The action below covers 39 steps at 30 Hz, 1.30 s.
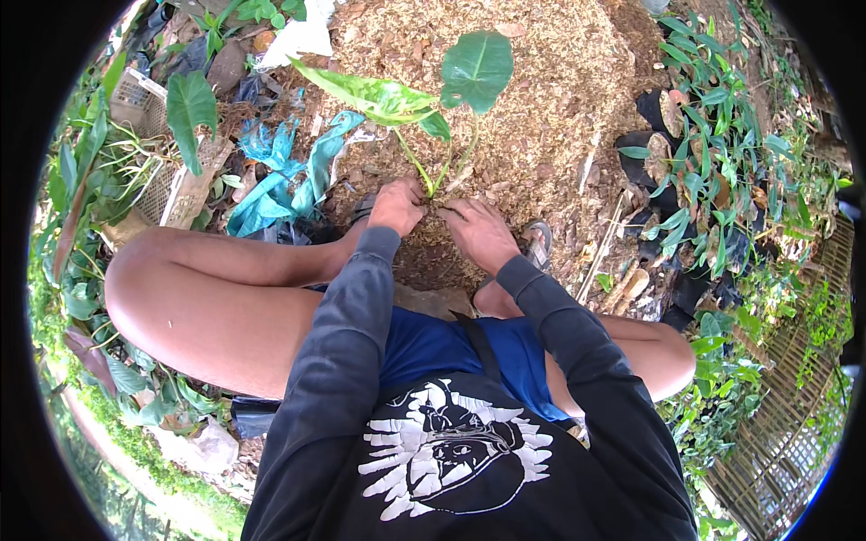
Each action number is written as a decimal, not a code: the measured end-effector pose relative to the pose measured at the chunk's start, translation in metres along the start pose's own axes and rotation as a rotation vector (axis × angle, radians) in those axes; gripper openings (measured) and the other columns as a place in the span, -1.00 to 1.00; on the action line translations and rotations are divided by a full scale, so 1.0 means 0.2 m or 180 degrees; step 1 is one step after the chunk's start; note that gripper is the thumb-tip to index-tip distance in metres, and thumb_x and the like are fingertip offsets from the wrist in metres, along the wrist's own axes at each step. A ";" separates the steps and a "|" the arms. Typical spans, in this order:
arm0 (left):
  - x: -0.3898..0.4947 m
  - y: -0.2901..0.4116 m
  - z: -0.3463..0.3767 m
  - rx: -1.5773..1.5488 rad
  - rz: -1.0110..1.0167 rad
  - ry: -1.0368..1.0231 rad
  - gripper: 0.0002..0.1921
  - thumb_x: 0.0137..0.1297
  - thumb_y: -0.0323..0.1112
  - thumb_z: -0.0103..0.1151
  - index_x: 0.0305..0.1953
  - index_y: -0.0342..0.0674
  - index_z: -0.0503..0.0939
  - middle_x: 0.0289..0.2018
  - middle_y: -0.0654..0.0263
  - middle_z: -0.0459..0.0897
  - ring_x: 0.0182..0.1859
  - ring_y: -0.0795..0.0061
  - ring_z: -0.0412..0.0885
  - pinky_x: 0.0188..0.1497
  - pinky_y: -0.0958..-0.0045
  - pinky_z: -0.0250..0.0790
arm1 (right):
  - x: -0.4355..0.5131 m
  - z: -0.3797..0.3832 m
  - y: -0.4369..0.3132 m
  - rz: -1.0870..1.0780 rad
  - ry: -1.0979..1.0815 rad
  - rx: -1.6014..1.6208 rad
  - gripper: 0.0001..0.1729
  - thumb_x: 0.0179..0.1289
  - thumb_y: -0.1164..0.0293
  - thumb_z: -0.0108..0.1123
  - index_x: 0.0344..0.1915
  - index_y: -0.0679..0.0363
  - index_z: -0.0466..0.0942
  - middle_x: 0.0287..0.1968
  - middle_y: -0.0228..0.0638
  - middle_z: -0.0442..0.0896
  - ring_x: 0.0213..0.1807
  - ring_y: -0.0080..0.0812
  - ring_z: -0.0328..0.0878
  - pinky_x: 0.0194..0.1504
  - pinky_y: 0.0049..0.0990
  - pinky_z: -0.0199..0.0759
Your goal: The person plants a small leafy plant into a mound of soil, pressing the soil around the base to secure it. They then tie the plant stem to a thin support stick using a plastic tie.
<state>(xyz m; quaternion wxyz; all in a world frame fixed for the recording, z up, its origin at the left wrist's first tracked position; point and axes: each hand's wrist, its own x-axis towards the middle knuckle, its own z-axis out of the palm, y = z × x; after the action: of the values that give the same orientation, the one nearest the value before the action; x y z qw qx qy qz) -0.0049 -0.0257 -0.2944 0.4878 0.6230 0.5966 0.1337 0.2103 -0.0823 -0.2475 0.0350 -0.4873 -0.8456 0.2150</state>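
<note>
A young leafy plant (433, 182) stands before me, its several stems meeting low between my two hands. One broad leaf is dark green (477, 71); another is pale and variegated (372, 95). Close on the left of the stem base is my left hand (398, 206), fingers curled and thumb near the stems. My right hand (479, 231) lies palm down to the right, its fingertips in the loose mulch of wood shavings (541, 101). What the plant's base sits in is hidden, and whether the left fingers pinch anything cannot be made out.
Torn teal cloth strips (298, 176) lie left of my left foot. Beyond them are plastic crates (196, 179) among leaves. Potted plants in black bags (653, 162) line the right side, near a bamboo lattice (778, 419). My sandalled right foot (538, 243) is beside the right hand.
</note>
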 end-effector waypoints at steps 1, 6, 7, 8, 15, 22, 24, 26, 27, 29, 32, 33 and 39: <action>0.00 -0.01 0.00 0.0081 0.0042 -0.0072 -0.70 0.04 -0.45 0.48 -0.18 -0.36 0.66 -0.19 0.03 0.78 -0.11 0.23 0.77 -0.02 0.30 0.60 | 0.00 0.01 -0.02 0.0043 -0.0226 -0.0144 -0.52 0.41 0.38 0.16 0.31 0.04 0.50 0.27 -0.29 0.54 0.33 -0.19 0.46 0.47 -0.03 0.22; 0.00 0.01 0.00 -0.0241 -0.0050 -0.0139 -0.73 0.11 -0.46 0.44 -0.14 -0.36 0.67 -0.19 0.04 0.79 -0.11 0.25 0.78 0.00 0.31 0.60 | -0.04 -0.02 0.03 0.0211 -0.0004 -0.0329 -0.55 0.37 0.48 0.12 0.25 0.07 0.57 0.28 -0.31 0.56 0.34 -0.21 0.46 0.44 -0.07 0.21; 0.00 0.01 0.00 -0.0130 -0.0031 -0.0152 -0.73 0.12 -0.46 0.43 -0.14 -0.36 0.67 -0.18 0.04 0.79 -0.11 0.26 0.77 0.00 0.31 0.60 | -0.05 -0.04 0.06 0.0347 0.0043 -0.0273 -0.56 0.36 0.52 0.13 0.22 0.08 0.60 0.28 -0.31 0.57 0.33 -0.20 0.47 0.40 -0.12 0.28; 0.00 0.02 -0.01 -0.0044 0.0021 -0.0141 -0.74 0.14 -0.46 0.42 -0.13 -0.36 0.67 -0.17 0.05 0.79 -0.10 0.26 0.77 0.00 0.31 0.60 | -0.04 -0.05 0.10 0.0335 0.0215 -0.0231 -0.58 0.36 0.56 0.15 0.19 0.10 0.63 0.28 -0.31 0.57 0.32 -0.18 0.48 0.35 -0.16 0.35; -0.02 0.03 0.00 -0.0017 -0.0020 -0.0044 -0.66 0.09 -0.47 0.44 -0.09 -0.31 0.59 -0.24 0.11 0.75 -0.15 0.24 0.73 -0.05 0.23 0.57 | 0.26 -0.02 0.42 0.0668 0.0152 0.1911 -0.41 0.14 0.79 -0.10 0.06 0.10 0.67 0.38 -0.16 0.50 0.46 -0.05 0.37 0.52 -0.14 0.24; -0.04 0.01 0.00 -0.0394 -0.0003 0.0089 -0.58 0.08 -0.50 0.43 -0.02 -0.26 0.52 -0.28 0.11 0.72 -0.19 0.17 0.70 -0.09 0.18 0.55 | 0.45 0.01 0.46 -0.0140 -0.0612 0.1444 -0.43 0.20 0.78 -0.12 0.04 0.10 0.69 0.41 -0.16 0.47 0.36 -0.02 0.47 0.48 -0.13 0.34; -0.04 0.03 0.00 -0.0611 -0.0053 0.0108 -0.58 0.09 -0.51 0.42 -0.01 -0.26 0.50 -0.29 0.10 0.73 -0.20 0.15 0.70 -0.11 0.18 0.55 | 0.46 0.00 0.47 -0.0256 -0.0432 0.1323 -0.48 0.21 0.75 -0.06 0.00 0.09 0.72 0.40 -0.17 0.49 0.36 -0.02 0.47 0.45 -0.12 0.36; -0.06 0.05 -0.01 -0.0824 -0.0107 0.0109 -0.60 0.12 -0.52 0.42 -0.02 -0.28 0.51 -0.29 0.13 0.73 -0.22 0.21 0.70 -0.12 0.20 0.55 | 0.43 0.00 0.48 -0.0198 -0.0324 0.1249 -0.51 0.21 0.72 -0.02 -0.03 0.06 0.74 0.39 -0.18 0.51 0.37 -0.02 0.46 0.45 -0.12 0.35; -0.06 0.06 -0.01 -0.0940 -0.0178 0.0081 -0.60 0.13 -0.52 0.42 -0.01 -0.28 0.52 -0.29 0.13 0.73 -0.22 0.23 0.70 -0.12 0.21 0.56 | 0.42 0.00 0.48 -0.0164 -0.0262 0.1260 -0.52 0.21 0.70 -0.01 -0.04 0.05 0.75 0.39 -0.19 0.51 0.38 -0.01 0.44 0.47 -0.12 0.32; -0.06 0.07 -0.01 -0.1305 -0.0279 0.0004 -0.62 0.15 -0.51 0.41 0.01 -0.28 0.56 -0.28 0.15 0.74 -0.24 0.27 0.70 -0.14 0.23 0.56 | 0.38 0.01 0.48 -0.0117 -0.0176 0.1147 -0.50 0.17 0.68 0.02 0.00 0.04 0.75 0.39 -0.18 0.51 0.40 0.01 0.41 0.49 -0.12 0.27; -0.07 0.07 -0.02 -0.0862 -0.0142 0.0135 -0.63 0.18 -0.49 0.40 0.03 -0.27 0.61 -0.30 0.17 0.75 -0.26 0.30 0.70 -0.17 0.25 0.56 | 0.32 0.02 0.44 0.0213 -0.0237 0.0995 -0.44 0.08 0.63 0.07 0.10 0.09 0.71 0.37 -0.17 0.52 0.39 0.00 0.40 0.51 -0.12 0.23; -0.07 0.07 -0.02 -0.0709 -0.0114 0.0116 -0.63 0.18 -0.49 0.39 0.04 -0.26 0.61 -0.31 0.16 0.74 -0.27 0.29 0.71 -0.17 0.25 0.56 | 0.30 0.02 0.43 0.0103 0.0011 0.0958 -0.45 0.08 0.62 0.08 0.10 0.10 0.70 0.35 -0.17 0.53 0.38 -0.01 0.40 0.50 -0.13 0.24; -0.04 0.06 0.00 -0.0465 -0.0012 0.0125 -0.66 0.19 -0.51 0.31 0.03 -0.24 0.63 -0.30 0.09 0.72 -0.26 0.17 0.70 -0.13 0.22 0.55 | 0.30 -0.02 0.36 0.0277 0.0350 0.1195 -0.53 0.16 0.62 0.08 0.05 0.13 0.71 0.26 -0.22 0.56 0.32 -0.04 0.46 0.41 -0.16 0.36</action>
<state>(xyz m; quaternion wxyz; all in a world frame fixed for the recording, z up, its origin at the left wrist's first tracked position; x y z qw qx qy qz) -0.0004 -0.0296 -0.2827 0.5205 0.5819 0.5959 0.1882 0.2392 0.0003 -0.2822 0.1620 -0.5193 -0.7656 0.3433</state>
